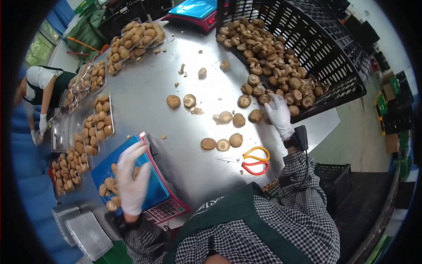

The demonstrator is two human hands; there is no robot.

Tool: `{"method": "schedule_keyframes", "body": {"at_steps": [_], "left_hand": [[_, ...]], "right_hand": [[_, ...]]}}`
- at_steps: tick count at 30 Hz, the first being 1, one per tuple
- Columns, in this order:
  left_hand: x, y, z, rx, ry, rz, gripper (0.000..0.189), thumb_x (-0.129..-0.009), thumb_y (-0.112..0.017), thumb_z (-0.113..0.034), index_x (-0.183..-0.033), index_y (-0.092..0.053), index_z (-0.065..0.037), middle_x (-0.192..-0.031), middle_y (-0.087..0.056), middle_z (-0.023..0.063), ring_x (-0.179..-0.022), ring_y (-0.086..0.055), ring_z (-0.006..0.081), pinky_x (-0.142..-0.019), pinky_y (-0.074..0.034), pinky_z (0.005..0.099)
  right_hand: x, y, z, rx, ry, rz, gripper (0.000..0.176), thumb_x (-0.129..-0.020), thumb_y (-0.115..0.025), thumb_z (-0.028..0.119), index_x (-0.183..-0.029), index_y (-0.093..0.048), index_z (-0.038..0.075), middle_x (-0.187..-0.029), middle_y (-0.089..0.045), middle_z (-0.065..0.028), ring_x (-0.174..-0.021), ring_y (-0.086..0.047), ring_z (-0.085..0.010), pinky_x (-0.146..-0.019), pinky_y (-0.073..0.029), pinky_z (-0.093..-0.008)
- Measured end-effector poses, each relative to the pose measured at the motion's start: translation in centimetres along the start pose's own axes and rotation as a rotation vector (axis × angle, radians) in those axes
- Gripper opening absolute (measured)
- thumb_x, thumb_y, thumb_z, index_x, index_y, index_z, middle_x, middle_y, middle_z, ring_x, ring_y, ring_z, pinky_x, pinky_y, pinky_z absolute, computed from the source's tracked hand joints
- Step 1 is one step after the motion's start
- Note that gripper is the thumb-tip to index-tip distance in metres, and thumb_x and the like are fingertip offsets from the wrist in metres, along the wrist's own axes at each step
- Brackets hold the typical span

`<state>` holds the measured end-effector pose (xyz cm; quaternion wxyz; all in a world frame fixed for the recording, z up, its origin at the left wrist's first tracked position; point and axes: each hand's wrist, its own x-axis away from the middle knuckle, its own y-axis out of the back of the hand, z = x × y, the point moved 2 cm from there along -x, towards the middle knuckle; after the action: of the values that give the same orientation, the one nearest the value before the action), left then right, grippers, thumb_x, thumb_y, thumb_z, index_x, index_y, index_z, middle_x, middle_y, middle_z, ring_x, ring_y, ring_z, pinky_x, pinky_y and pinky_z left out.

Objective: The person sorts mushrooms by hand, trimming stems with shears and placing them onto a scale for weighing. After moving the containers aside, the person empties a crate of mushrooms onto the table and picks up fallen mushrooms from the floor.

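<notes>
Black crate holds many loose mushrooms; several trays are filled. Left hand: empty, thumb spread from fingers, above scale. Right hand: at mushrooms, grip unclear.

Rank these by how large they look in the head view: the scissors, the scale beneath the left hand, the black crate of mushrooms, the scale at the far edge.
1. Black crate
2. Scale beneath the left hand
3. Far scale
4. Scissors
</notes>
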<state>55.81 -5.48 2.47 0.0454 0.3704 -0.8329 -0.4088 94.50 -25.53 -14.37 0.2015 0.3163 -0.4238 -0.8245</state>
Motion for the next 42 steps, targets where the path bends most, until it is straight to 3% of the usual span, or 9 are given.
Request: {"method": "schedule_keyframes", "body": {"at_steps": [7,11,15,19,25,29,33,38,42], "left_hand": [[-13.3,-20.2,-2.7,0.206,-0.142,0.253,0.037,-0.080,-0.066,-0.014,-0.115,-0.059,-0.005,-0.113,-0.059,0.0124,-0.104,-0.058,0.0261,-0.089,-0.046,0.0327],[-18.5,-30.6,-1.4,0.048,-0.253,0.165,0.046,-0.078,-0.070,-0.026,-0.116,-0.058,-0.004,-0.108,-0.059,0.0172,-0.097,-0.060,0.0293,-0.086,-0.048,0.0377],[-20.4,-33.9,-3.0,-0.183,-0.071,0.439,0.050,-0.077,-0.070,-0.030,-0.118,-0.057,-0.005,-0.110,-0.058,0.0200,-0.102,-0.057,0.0351,-0.089,-0.046,0.0388],[-19.6,-33.8,-0.3,-0.024,-0.152,0.337,0.047,-0.077,-0.068,-0.024,-0.118,-0.057,-0.004,-0.112,-0.058,0.0204,-0.103,-0.057,0.0345,-0.091,-0.046,0.0382],[-18.7,-28.0,2.6,0.013,-0.003,0.436,0.050,-0.079,-0.064,-0.019,-0.126,-0.054,-0.005,-0.127,-0.053,0.0212,-0.116,-0.052,0.0339,-0.100,-0.041,0.0367],[-17.6,-26.1,2.7,-0.052,-0.067,0.333,0.055,-0.080,-0.065,-0.019,-0.132,-0.049,-0.007,-0.129,-0.051,0.0198,-0.117,-0.051,0.0324,-0.100,-0.041,0.0385],[-17.2,-23.8,-2.3,0.236,-0.083,0.235,0.063,-0.080,-0.069,-0.021,-0.136,-0.044,-0.009,-0.129,-0.051,0.0176,-0.114,-0.053,0.0288,-0.095,-0.044,0.0361],[-16.0,-22.6,-5.4,0.321,-0.237,0.194,0.073,-0.073,-0.077,-0.026,-0.136,-0.044,-0.009,-0.121,-0.054,0.0161,-0.104,-0.058,0.0266,-0.087,-0.046,0.0346],[-14.8,-21.9,-5.9,0.184,-0.297,0.212,0.067,-0.071,-0.077,-0.024,-0.130,-0.049,-0.007,-0.115,-0.058,0.0156,-0.101,-0.059,0.0273,-0.086,-0.047,0.0347]], "right_hand": [[1.7,-0.9,-1.2,-0.033,0.051,0.221,0.061,-0.080,-0.065,0.023,-0.134,-0.043,0.007,-0.093,-0.062,-0.0182,-0.087,-0.060,-0.0323,-0.076,-0.046,-0.0426],[0.8,1.3,-0.7,-0.158,0.090,0.130,0.038,-0.080,-0.064,0.019,-0.117,-0.058,0.009,-0.100,-0.063,-0.0121,-0.095,-0.058,-0.0303,-0.082,-0.046,-0.0395],[-2.4,0.8,-1.1,-0.196,0.055,0.027,0.035,-0.080,-0.064,0.019,-0.113,-0.059,0.008,-0.103,-0.061,-0.0119,-0.097,-0.057,-0.0304,-0.083,-0.045,-0.0397],[-6.6,-1.7,-0.7,-0.128,0.114,-0.052,0.037,-0.080,-0.066,0.024,-0.112,-0.058,0.007,-0.104,-0.059,-0.0113,-0.097,-0.056,-0.0288,-0.080,-0.046,-0.0383],[-10.2,-5.2,0.1,0.260,-0.016,0.260,0.040,-0.076,-0.069,0.034,-0.104,-0.059,0.007,-0.098,-0.058,-0.0107,-0.090,-0.060,-0.0281,-0.073,-0.049,-0.0379],[-9.5,-5.2,-1.2,-0.257,-0.130,0.116,0.036,-0.083,-0.063,0.031,-0.106,-0.062,0.004,-0.096,-0.064,-0.0137,-0.085,-0.062,-0.0262,-0.072,-0.049,-0.0362],[-6.7,-1.6,1.1,-1.544,-0.495,0.570,0.040,-0.095,-0.051,0.031,-0.113,-0.057,-0.004,-0.100,-0.065,-0.0083,-0.089,-0.060,-0.0137,-0.080,-0.046,-0.0270],[-4.7,0.8,5.2,-1.721,-0.553,0.572,0.043,-0.094,-0.052,0.033,-0.113,-0.056,-0.005,-0.105,-0.063,-0.0090,-0.090,-0.060,-0.0141,-0.080,-0.046,-0.0277],[-3.2,0.3,5.5,-1.398,-0.429,0.825,0.040,-0.094,-0.052,0.035,-0.109,-0.063,-0.001,-0.091,-0.065,-0.0048,-0.086,-0.059,-0.0130,-0.079,-0.045,-0.0245]]}}
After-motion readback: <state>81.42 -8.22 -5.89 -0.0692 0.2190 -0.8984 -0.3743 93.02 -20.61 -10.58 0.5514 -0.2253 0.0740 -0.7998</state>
